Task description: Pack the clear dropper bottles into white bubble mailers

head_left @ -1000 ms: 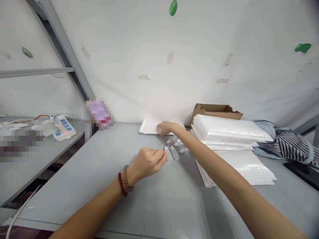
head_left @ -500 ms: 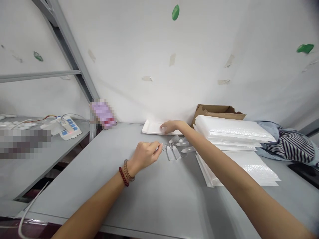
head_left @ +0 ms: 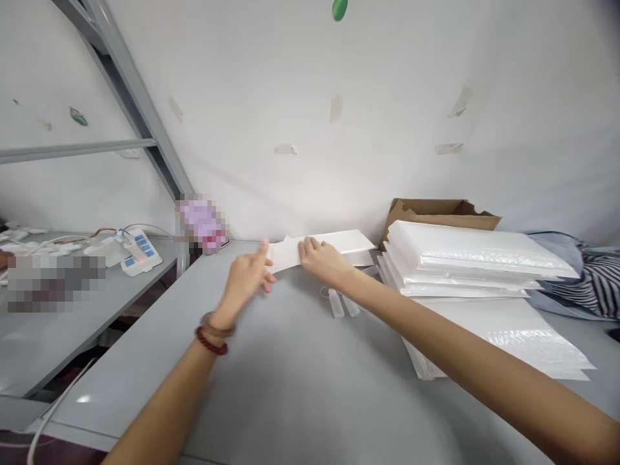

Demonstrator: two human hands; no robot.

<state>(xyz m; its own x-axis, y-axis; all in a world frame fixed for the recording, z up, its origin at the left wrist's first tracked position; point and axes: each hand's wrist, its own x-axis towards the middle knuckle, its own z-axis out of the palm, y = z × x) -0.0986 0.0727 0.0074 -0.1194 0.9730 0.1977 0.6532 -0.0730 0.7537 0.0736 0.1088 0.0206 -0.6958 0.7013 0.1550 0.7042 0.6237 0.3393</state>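
Note:
A long flat white paper piece [head_left: 285, 254], perhaps a folded carton, lies near the wall with its left part fanned out over the grey table. My right hand [head_left: 323, 260] reaches across it, fingers bent together and closed on its middle. A white piece [head_left: 349, 241] like it continues to the right, behind that hand. At the left end, my left hand [head_left: 247, 276] is open, its fingers apart and close to the paper's edge; whether they touch it I cannot tell. Small clear plastic bottles [head_left: 336, 303] with loops lie below my right wrist, partly hidden by the forearm.
White bubble mailers [head_left: 477, 252] are stacked on the right, before an open brown cardboard box [head_left: 445, 210]. Denim and striped cloth [head_left: 600, 281] lies beyond them. A purple-cased phone [head_left: 202, 223] leans by the metal frame. A white and blue device [head_left: 140, 252] with wires sits on the left table [head_left: 97, 323].
My left hand has moved left and up, from near the bottles to the paper's end, and its fingers have spread. The white paper has been drawn out leftward under my right hand.

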